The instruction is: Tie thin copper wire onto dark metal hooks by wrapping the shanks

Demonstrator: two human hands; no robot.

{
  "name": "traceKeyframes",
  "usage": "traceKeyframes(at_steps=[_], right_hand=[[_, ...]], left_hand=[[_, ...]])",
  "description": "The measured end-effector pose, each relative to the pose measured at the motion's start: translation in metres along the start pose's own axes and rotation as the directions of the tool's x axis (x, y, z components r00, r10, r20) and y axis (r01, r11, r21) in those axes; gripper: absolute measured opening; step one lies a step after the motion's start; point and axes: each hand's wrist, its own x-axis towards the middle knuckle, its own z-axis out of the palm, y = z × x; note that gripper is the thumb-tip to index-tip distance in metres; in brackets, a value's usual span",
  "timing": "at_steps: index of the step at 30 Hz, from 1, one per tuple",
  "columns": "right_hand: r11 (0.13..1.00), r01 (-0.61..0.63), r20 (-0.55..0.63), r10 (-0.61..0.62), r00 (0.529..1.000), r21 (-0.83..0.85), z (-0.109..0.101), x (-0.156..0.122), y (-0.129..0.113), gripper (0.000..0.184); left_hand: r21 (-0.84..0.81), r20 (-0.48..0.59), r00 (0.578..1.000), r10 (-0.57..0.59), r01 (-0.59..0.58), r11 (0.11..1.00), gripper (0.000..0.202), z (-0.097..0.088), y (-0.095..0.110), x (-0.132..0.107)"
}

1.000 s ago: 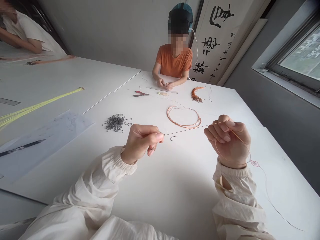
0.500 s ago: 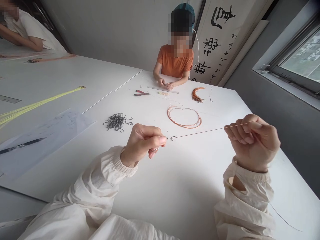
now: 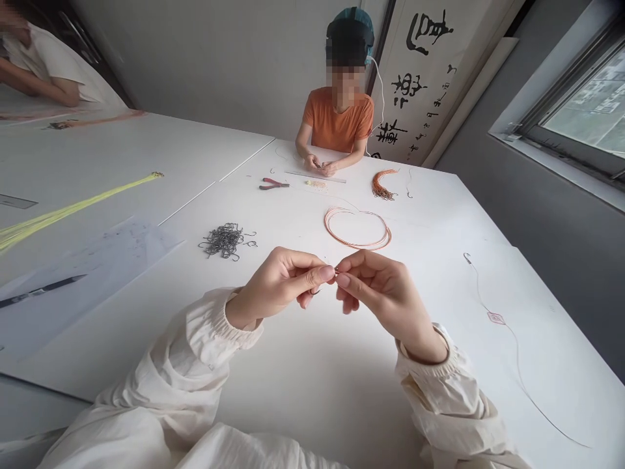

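Observation:
My left hand (image 3: 293,283) is closed in a pinch at the middle of the table. Its thumb and index finger hold a fish hook, now almost hidden by the fingertips. A small dark curved bit (image 3: 316,292) shows under those fingers. Touching or nearly touching them, the fingertips of my right hand (image 3: 383,293) are pinched together as well. A tiny brownish piece shows between the two hands, too small to make out. Beyond my left hand lies a pile of dark fish hooks (image 3: 224,241). A coil of orange line (image 3: 359,245) lies just past my fingertips.
To the right lies a finished-looking hook on a line (image 3: 517,358). Farther off are red-handled pliers (image 3: 273,184), a bundle of orange lines (image 3: 383,185) and a co-worker (image 3: 339,124) in orange. Paper (image 3: 112,260), a pen (image 3: 43,290) and yellow lines (image 3: 88,205) lie left.
My right hand has come left from the far end of the stretched line to my left hand's fingertips. The hook and taut line no longer show. The hook and line at right are uncovered.

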Motion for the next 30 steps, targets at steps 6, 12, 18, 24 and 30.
traceKeyframes(at_steps=[6, 12, 18, 24, 30], right_hand=[[1.0, 0.02, -0.119, -0.02, 0.993, -0.005, -0.007, 0.002, 0.007, 0.021], [0.999, 0.037, -0.124, -0.033, 0.992, 0.034, -0.007, 0.003, 0.006, 0.016], [0.999, 0.047, -0.124, -0.045, 0.991, 0.012, -0.006, 0.003, 0.007, 0.017], [0.998, 0.043, -0.172, -0.051, 0.984, -0.052, -0.003, -0.001, 0.009, 0.016], [0.997, 0.024, -0.177, -0.037, 0.983, -0.075, -0.001, -0.001, 0.004, 0.017]], left_hand=[[-0.066, 0.076, 0.995, -0.068, 0.074, 0.995, 0.017, -0.006, 0.002, 0.0], [0.014, -0.036, 0.999, 0.022, -0.022, 1.0, 0.014, -0.001, -0.002, -0.002], [0.311, -0.136, 0.937, 0.322, -0.268, 0.912, 0.009, 0.004, -0.008, -0.004], [0.43, -0.099, 0.9, 0.424, -0.345, 0.834, 0.011, 0.004, -0.007, -0.008], [0.559, -0.069, 0.855, 0.515, -0.394, 0.729, 0.011, 0.006, -0.003, -0.01]])
